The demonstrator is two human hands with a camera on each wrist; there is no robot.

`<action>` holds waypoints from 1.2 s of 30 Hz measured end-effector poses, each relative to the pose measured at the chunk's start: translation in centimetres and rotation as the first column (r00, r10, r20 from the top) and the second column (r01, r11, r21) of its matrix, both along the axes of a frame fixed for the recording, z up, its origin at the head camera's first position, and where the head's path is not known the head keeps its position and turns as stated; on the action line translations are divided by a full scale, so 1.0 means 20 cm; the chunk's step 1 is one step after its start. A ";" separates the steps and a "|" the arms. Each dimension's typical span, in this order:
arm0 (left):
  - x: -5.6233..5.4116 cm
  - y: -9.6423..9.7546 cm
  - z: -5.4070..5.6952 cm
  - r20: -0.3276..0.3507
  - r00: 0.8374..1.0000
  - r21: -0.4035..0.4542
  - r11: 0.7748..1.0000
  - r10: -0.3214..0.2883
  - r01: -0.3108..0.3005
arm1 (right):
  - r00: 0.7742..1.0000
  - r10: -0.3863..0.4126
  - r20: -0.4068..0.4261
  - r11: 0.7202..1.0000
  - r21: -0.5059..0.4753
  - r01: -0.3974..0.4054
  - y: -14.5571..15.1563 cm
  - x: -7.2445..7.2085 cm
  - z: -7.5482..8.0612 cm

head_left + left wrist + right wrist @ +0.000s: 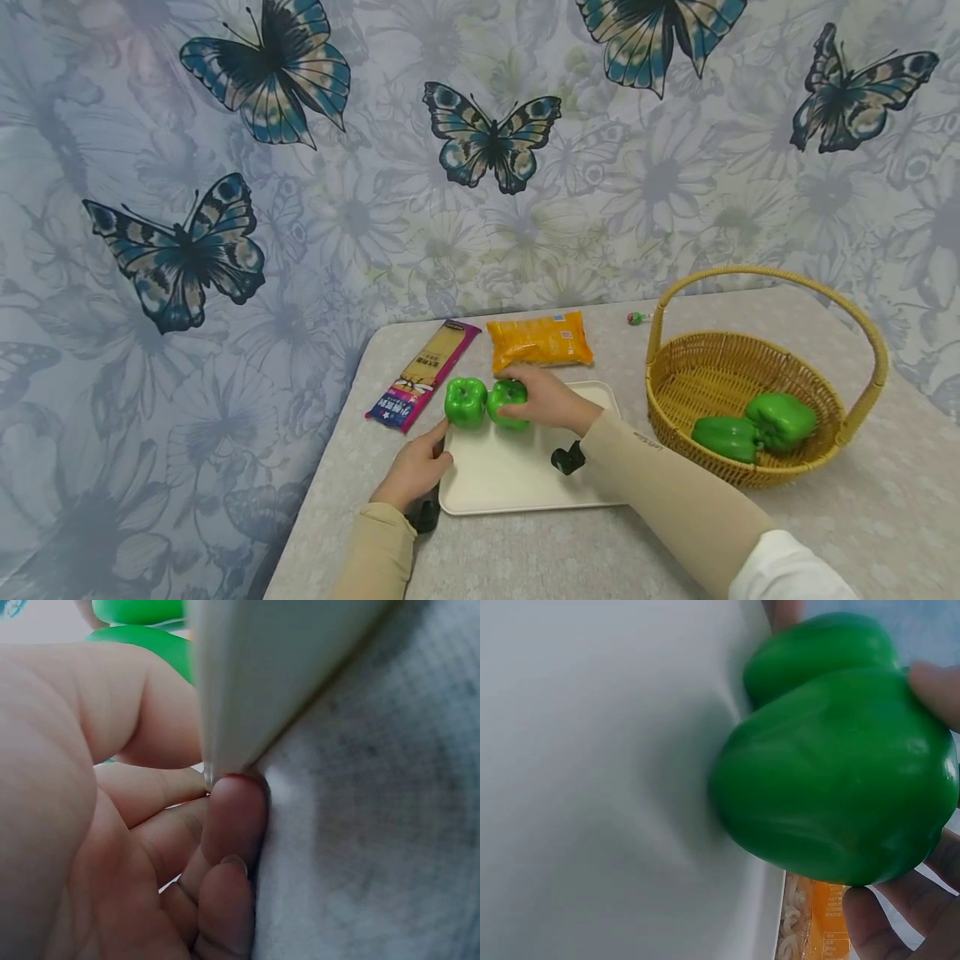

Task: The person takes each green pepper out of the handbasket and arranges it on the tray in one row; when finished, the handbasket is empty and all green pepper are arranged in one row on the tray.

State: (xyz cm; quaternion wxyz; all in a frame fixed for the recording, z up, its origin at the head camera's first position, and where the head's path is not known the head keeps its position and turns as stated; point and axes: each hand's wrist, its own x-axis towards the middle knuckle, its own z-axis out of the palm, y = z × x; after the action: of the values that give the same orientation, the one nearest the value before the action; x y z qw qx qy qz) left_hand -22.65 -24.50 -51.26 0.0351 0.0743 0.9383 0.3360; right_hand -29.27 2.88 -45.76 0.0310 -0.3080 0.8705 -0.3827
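My right hand (553,402) grips a green bell pepper (501,397) at the far left part of a cream tray (510,479), thumb on one side and fingers around the other. In the right wrist view this pepper (832,780) is close against the tray's surface. Right beside it, a second green bell pepper (464,404) sits at the tray's far left corner. My left hand (415,468) holds the tray's left edge. The left wrist view shows its thumb at the tray wall (277,667) and fingertips (236,814) tucked at the lower edge.
To the right stands a wicker basket (686,379) with a tall handle, holding two green peppers (780,421). Behind the tray lie a purple-edged pasta packet (429,371) and an orange bag (540,340). A small red-and-green item (636,318) lies near the wall.
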 end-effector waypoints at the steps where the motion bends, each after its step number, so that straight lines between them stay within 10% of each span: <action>1: 0.00 0.00 0.00 -0.001 1.000 -0.003 1.000 -0.001 0.001 | 1.000 -0.002 -0.001 1.000 -0.001 0.002 0.00 0.00 0.00; 36: 0.00 0.01 0.01 0.014 1.000 0.024 1.000 0.005 -0.006 | 1.000 -0.005 0.005 1.000 -0.016 0.005 0.10 0.08 0.05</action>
State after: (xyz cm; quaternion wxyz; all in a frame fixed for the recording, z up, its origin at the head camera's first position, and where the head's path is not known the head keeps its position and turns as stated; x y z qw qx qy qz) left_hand -22.56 -24.21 -51.09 0.0396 0.0698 0.9340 0.3481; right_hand -27.64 4.84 -44.73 0.0297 -0.3054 0.8681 -0.3902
